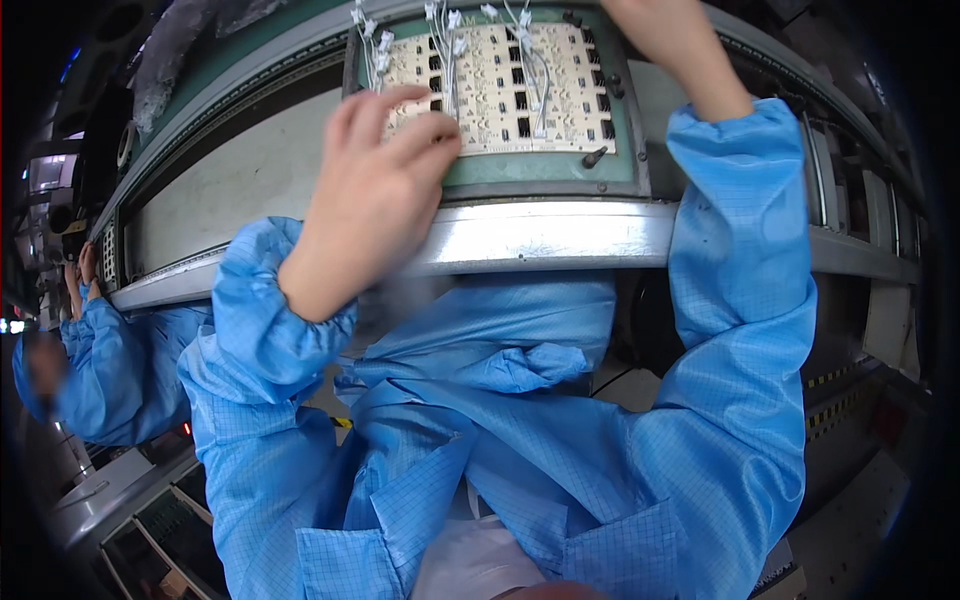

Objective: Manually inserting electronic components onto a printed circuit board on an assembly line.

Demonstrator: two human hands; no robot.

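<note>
A cream circuit board panel (485,125) with rows of black components lies in a green fixture plate (520,172). Thin white wires (541,85) with small white connectors (524,36) run over it and past its far edge. My left hand (375,190) is over the panel's near left part, fingers curled in and closed; what lies between the fingertips, if anything, is hidden. Beyond the far right corner of the fixture is my right hand (655,30); its fingers are cut off by the picture's upper edge.
A metal rail (560,235) runs along the near side of the conveyor line. Black pegs (594,157) stand at the fixture's edge. At far left another person in a blue coat (130,375) works at the same line. Clear plastic wrap (175,50) lies beyond the far rail.
</note>
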